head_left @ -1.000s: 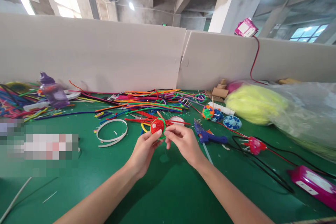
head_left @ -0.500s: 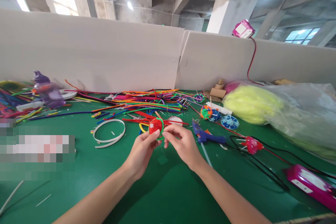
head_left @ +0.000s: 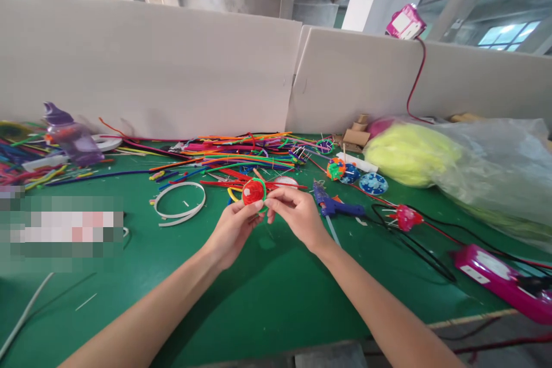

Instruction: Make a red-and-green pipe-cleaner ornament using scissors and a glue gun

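My left hand point(head_left: 236, 224) is closed around the lower edge of a round red craft piece point(head_left: 252, 192) with a pale spot on its face. A green pipe cleaner point(head_left: 264, 185) curves along the right side of this red piece, and a thin orange-brown stick pokes up behind it. My right hand point(head_left: 295, 213) pinches at the lower end of the green pipe cleaner, its fingertips nearly touching my left thumb. Both hands are raised over the table, just in front of red pipe cleaners point(head_left: 224, 184) and a small round white dish point(head_left: 285, 183).
A blue glue gun point(head_left: 338, 205) lies right of my hands, near finished-looking blue balls point(head_left: 373, 183). Left are a white coiled strip point(head_left: 181, 185) and a purple bottle point(head_left: 73, 141). Piled pipe cleaners point(head_left: 241, 146) line the back. A magenta power strip point(head_left: 495, 276) and cables lie at right.
The view has tilted down, so the table's front edge now shows. Both hands keep their hold on the red piece and green pipe cleaner; the red piece appears slightly turned.
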### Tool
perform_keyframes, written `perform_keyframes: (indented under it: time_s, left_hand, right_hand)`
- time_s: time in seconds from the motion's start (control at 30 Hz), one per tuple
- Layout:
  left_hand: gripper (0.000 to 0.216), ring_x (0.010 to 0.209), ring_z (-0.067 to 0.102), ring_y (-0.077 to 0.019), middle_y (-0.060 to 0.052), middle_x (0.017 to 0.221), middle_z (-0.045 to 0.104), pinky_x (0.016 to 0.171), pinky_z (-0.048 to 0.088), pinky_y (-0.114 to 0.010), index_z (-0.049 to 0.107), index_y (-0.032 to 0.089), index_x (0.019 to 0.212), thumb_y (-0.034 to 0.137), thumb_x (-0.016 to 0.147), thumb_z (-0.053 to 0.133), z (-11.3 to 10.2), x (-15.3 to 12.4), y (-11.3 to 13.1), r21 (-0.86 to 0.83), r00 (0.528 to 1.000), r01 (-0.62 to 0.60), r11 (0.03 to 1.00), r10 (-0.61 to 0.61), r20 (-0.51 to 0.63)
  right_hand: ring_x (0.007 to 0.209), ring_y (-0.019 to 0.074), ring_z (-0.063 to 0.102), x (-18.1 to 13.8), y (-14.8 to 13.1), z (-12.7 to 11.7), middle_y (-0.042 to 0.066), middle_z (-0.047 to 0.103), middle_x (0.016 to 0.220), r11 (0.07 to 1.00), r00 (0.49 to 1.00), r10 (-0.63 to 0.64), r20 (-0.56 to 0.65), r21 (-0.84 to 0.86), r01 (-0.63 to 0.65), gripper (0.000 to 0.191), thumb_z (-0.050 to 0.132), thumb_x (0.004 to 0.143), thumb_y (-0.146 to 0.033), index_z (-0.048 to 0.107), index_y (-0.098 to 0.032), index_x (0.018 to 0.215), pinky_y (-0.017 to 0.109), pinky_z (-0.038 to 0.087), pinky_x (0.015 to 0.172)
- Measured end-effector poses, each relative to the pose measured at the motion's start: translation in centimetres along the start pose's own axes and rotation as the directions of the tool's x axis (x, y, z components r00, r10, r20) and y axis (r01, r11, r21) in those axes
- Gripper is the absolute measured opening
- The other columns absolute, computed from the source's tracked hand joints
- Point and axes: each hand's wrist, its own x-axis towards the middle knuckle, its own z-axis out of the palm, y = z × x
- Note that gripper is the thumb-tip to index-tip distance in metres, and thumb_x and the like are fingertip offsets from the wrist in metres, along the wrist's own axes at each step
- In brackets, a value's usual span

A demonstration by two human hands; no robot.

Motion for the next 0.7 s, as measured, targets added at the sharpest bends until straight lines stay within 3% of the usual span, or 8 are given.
perform_keyframes:
  time_s: [0.27, 0.47, 0.7]
  left_hand:
    - [0.014, 0.074, 0.056, -0.0144, -0.002, 0.076, 0.064, 0.078, 0.043, -0.03, 0.07, 0.014, 0.077, 0.029, 0.076, 0.07, 0.24, -0.08, 0.33, -0.047, 0.998, -0.034, 0.998, 0.036, 0.049]
    - [0.012, 0.078, 0.059, -0.0142, -0.002, 0.083, 0.066, 0.08, 0.044, -0.029, 0.071, 0.016, 0.081, 0.026, 0.073, 0.073, -0.07, -0.02, -0.03, -0.153, 0.995, 0.072, 0.986, -0.06, 0.083]
    - [0.01, 0.082, 0.059, -0.014, -0.002, 0.085, 0.069, 0.08, 0.044, -0.027, 0.072, 0.016, 0.081, 0.024, 0.075, 0.072, 0.06, 0.13, -0.29, -0.134, 0.999, -0.023, 0.991, 0.028, 0.034]
  right_hand:
    - [0.056, 0.0128, 0.065, -0.13, -0.4, -0.28, -0.002, 0.066, 0.066, 1.0, 0.999, -0.028, 0.043, -0.013, 0.028, 0.007, 0.066, 0.081, -0.026, 0.065, -0.019, 0.082, 0.029, 0.055, 0.063]
    - [0.055, 0.0124, 0.065, -0.18, -0.3, -0.07, -0.001, 0.067, 0.073, 0.998, 0.998, -0.058, 0.007, -0.001, 0.058, 0.006, 0.066, 0.08, -0.025, 0.064, -0.02, 0.079, 0.028, 0.055, 0.06]
    - [0.059, 0.0137, 0.064, -0.19, -0.29, -0.1, 0.001, 0.069, 0.074, 0.986, 0.995, -0.094, -0.012, -0.139, 0.092, 0.005, 0.066, 0.077, -0.022, 0.062, -0.018, 0.078, 0.03, 0.054, 0.064]
